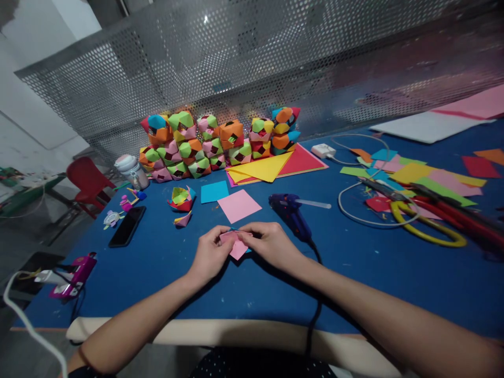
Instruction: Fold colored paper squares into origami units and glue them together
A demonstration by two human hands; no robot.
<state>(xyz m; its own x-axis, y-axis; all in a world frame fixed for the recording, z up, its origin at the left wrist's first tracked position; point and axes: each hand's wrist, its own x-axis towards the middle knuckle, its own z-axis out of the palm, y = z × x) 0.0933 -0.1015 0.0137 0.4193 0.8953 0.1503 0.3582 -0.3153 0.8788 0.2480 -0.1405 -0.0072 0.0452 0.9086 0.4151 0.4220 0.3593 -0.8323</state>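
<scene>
My left hand (212,251) and my right hand (268,242) meet over the blue table, both closed on a small pink paper (239,249). Thumbs press its upper part, where a fold seems to be, though fingers partly hide it. Bits of blue show behind the pink, above and at the right. Just beyond my hands lie a flat pink square (239,206) and a blue square (214,192). A partly built folded-paper piece (182,198) and a small folded unit (182,219) sit to the left. A glue gun (290,214) with a clear stick lies right of my hands.
Stacked folded-paper balls (191,150) stand along the metal mesh (220,68). A phone (127,227), a bottle (132,171) and a power strip (74,277) are on the left. Loose paper pieces, a charger cable (340,202) and yellow-handled scissors (429,236) lie at right.
</scene>
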